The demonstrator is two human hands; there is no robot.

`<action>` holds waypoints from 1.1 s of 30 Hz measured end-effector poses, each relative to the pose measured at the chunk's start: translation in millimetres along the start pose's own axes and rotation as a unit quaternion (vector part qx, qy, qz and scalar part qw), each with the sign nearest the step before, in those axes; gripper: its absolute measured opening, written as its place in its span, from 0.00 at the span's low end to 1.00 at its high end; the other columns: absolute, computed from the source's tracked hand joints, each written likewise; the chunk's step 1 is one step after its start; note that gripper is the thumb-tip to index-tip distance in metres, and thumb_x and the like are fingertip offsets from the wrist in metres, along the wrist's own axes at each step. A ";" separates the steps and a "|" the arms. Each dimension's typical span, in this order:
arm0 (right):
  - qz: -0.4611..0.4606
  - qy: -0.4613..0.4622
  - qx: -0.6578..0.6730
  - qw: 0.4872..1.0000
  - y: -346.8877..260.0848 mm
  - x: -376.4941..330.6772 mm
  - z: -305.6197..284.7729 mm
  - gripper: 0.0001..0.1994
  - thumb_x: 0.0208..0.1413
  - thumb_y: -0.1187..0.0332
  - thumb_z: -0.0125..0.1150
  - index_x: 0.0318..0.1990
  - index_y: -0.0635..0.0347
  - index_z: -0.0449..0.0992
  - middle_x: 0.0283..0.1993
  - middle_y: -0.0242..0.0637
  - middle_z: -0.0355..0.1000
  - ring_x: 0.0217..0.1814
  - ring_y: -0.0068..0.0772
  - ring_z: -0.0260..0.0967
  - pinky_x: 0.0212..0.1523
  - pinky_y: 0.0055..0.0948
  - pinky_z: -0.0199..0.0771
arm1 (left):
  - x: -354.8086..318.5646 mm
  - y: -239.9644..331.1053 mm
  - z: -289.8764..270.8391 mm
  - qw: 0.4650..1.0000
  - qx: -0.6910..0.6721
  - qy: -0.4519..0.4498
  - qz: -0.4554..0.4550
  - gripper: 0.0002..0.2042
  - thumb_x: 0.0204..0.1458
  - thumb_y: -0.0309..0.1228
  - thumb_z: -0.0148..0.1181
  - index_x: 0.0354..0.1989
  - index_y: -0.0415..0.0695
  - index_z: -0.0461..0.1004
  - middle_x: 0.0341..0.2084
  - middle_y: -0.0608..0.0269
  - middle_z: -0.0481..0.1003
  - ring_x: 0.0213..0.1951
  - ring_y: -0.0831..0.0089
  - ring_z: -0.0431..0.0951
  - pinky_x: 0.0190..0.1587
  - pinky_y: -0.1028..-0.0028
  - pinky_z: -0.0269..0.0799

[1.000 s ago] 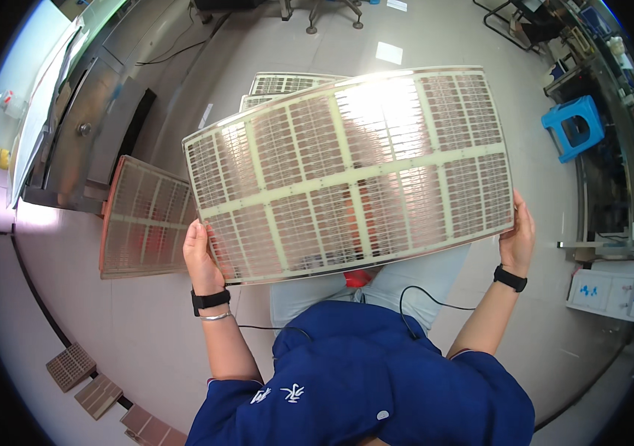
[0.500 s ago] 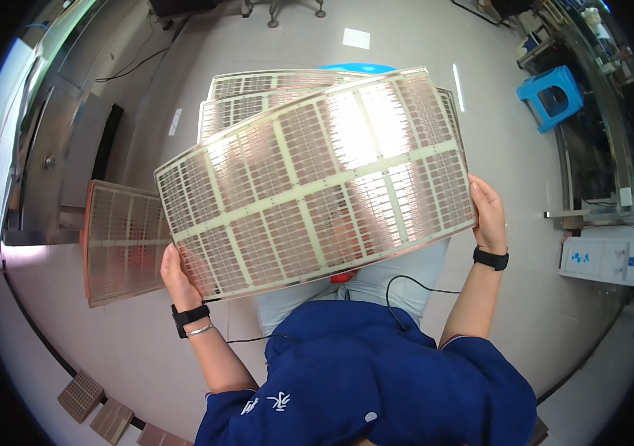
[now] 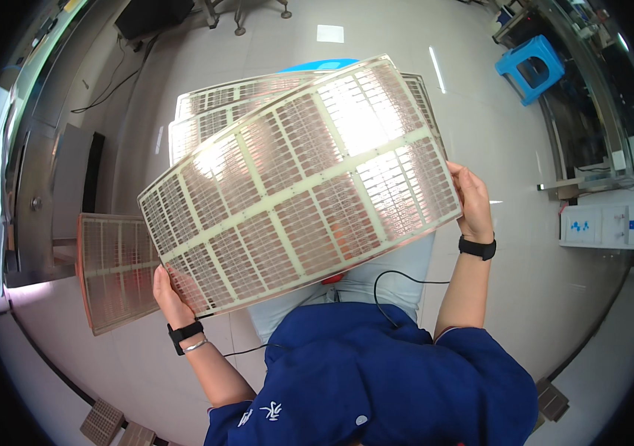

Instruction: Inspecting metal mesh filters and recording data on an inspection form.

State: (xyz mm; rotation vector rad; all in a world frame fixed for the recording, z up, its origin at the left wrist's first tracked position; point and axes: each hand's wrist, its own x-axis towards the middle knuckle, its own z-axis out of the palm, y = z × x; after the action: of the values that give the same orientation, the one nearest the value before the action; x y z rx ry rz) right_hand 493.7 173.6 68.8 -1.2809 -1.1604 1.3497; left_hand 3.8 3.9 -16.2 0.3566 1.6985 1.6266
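Patterned panel slanted above the lap, fingers of left hand and right hand pinching its ends; lifting looks complete, setting down not yet; other panels beyond.

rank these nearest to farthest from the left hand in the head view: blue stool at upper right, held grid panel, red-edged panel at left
1. Held grid panel: in the left hand
2. Red-edged panel: at the view's left
3. Blue stool: far upper right

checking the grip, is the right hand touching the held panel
Touching: the head view shows the right hand gripping the held panel by its right edge.
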 end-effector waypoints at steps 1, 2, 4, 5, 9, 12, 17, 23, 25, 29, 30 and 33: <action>0.000 -0.004 -0.002 1.000 1.1 0.4 -1.6 0.22 0.62 0.57 0.41 0.49 0.72 0.68 0.38 0.39 0.73 0.36 0.19 0.70 0.34 0.15 0.69 | -1.2 0.7 1.4 1.000 0.001 -0.005 -0.001 0.16 0.59 0.36 0.46 0.46 0.36 0.68 0.41 0.62 0.72 0.41 0.75 0.72 0.42 0.75 0.68; 0.000 0.002 -0.002 1.000 0.8 0.3 -2.2 0.22 0.62 0.57 0.41 0.49 0.72 0.68 0.38 0.39 0.73 0.36 0.19 0.70 0.34 0.15 0.69 | -2.7 2.8 3.7 1.000 0.002 -0.008 -0.006 0.16 0.59 0.36 0.46 0.47 0.36 0.68 0.41 0.62 0.72 0.41 0.75 0.72 0.42 0.75 0.68; -0.009 -0.002 0.013 1.000 -1.5 0.0 1.3 0.23 0.63 0.56 0.40 0.49 0.72 0.68 0.37 0.38 0.73 0.34 0.18 0.70 0.33 0.15 0.68 | -3.1 3.0 6.0 1.000 0.013 0.011 -0.011 0.16 0.59 0.36 0.45 0.48 0.35 0.67 0.41 0.62 0.72 0.41 0.74 0.72 0.42 0.74 0.68; -0.009 0.001 0.014 1.000 -3.1 -0.1 3.1 0.23 0.63 0.56 0.40 0.49 0.72 0.68 0.37 0.38 0.73 0.34 0.18 0.70 0.33 0.15 0.68 | -2.5 3.3 7.6 1.000 0.014 0.008 -0.011 0.16 0.59 0.36 0.45 0.48 0.35 0.67 0.41 0.62 0.72 0.41 0.74 0.72 0.42 0.74 0.68; -0.012 -0.007 0.024 1.000 -8.7 -1.6 8.9 0.23 0.63 0.56 0.40 0.49 0.72 0.68 0.38 0.38 0.73 0.34 0.18 0.69 0.34 0.15 0.68 | -6.0 5.8 15.9 0.999 0.014 0.036 0.008 0.12 0.59 0.35 0.46 0.42 0.40 0.69 0.31 0.69 0.72 0.31 0.81 0.72 0.32 0.79 0.70; -0.014 -0.013 0.019 1.000 -8.2 -3.3 5.3 0.23 0.62 0.56 0.41 0.49 0.72 0.68 0.38 0.38 0.73 0.35 0.18 0.69 0.35 0.15 0.68 | -4.6 2.2 14.5 0.999 0.003 0.038 0.007 0.12 0.59 0.36 0.46 0.41 0.41 0.69 0.32 0.69 0.72 0.32 0.81 0.72 0.32 0.79 0.69; -0.013 -0.028 -0.013 0.999 -9.5 -4.5 2.5 0.23 0.62 0.56 0.42 0.49 0.71 0.68 0.38 0.37 0.73 0.36 0.17 0.69 0.35 0.15 0.67 | 2.3 -7.4 3.3 0.999 -0.006 0.039 0.004 0.20 0.58 0.38 0.48 0.52 0.36 0.64 0.44 0.63 0.70 0.44 0.74 0.71 0.45 0.73 0.68; 0.000 -0.018 -0.034 0.999 -9.8 -4.5 0.1 0.21 0.61 0.56 0.44 0.46 0.69 0.71 0.31 0.30 0.72 0.26 0.11 0.63 0.24 0.11 0.60 | -2.6 -5.3 17.5 0.996 -0.030 0.071 0.039 0.12 0.59 0.37 0.46 0.42 0.41 0.69 0.36 0.68 0.71 0.36 0.79 0.72 0.38 0.78 0.69; -0.016 0.009 -0.019 1.000 -8.2 -3.9 2.4 0.20 0.61 0.56 0.45 0.43 0.68 0.72 0.28 0.27 0.70 0.21 0.09 0.59 0.19 0.11 0.56 | 2.5 -12.2 10.3 0.997 -0.020 0.056 0.044 0.12 0.59 0.37 0.46 0.41 0.40 0.69 0.35 0.68 0.71 0.36 0.79 0.71 0.39 0.78 0.68; -0.032 0.021 0.001 0.999 -7.7 -2.4 3.9 0.19 0.61 0.56 0.46 0.39 0.67 0.73 0.27 0.27 0.70 0.21 0.09 0.58 0.19 0.11 0.55 | 3.1 -13.8 10.3 0.997 -0.020 0.052 0.052 0.12 0.59 0.37 0.46 0.40 0.41 0.69 0.34 0.70 0.71 0.35 0.81 0.71 0.37 0.79 0.68; -0.024 0.010 0.008 1.000 -8.8 -2.5 2.2 0.18 0.61 0.57 0.46 0.37 0.66 0.73 0.27 0.27 0.69 0.21 0.09 0.58 0.20 0.11 0.56 | 1.8 -13.1 12.4 0.997 -0.018 0.061 0.049 0.13 0.59 0.37 0.47 0.42 0.40 0.68 0.34 0.69 0.71 0.35 0.80 0.71 0.37 0.78 0.68; -0.022 -0.005 0.018 1.000 -13.2 -2.5 3.0 0.17 0.60 0.57 0.47 0.33 0.64 0.72 0.25 0.26 0.69 0.22 0.10 0.59 0.21 0.12 0.57 | 5.3 -16.4 6.1 0.997 -0.015 0.059 0.044 0.15 0.58 0.38 0.47 0.44 0.39 0.68 0.34 0.68 0.71 0.35 0.80 0.71 0.37 0.77 0.69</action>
State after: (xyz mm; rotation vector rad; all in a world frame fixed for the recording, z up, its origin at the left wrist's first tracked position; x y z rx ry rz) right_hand 491.0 172.8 82.2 -1.2178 -1.1589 1.3395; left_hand 9.0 9.3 -32.9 0.3304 1.7655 1.7651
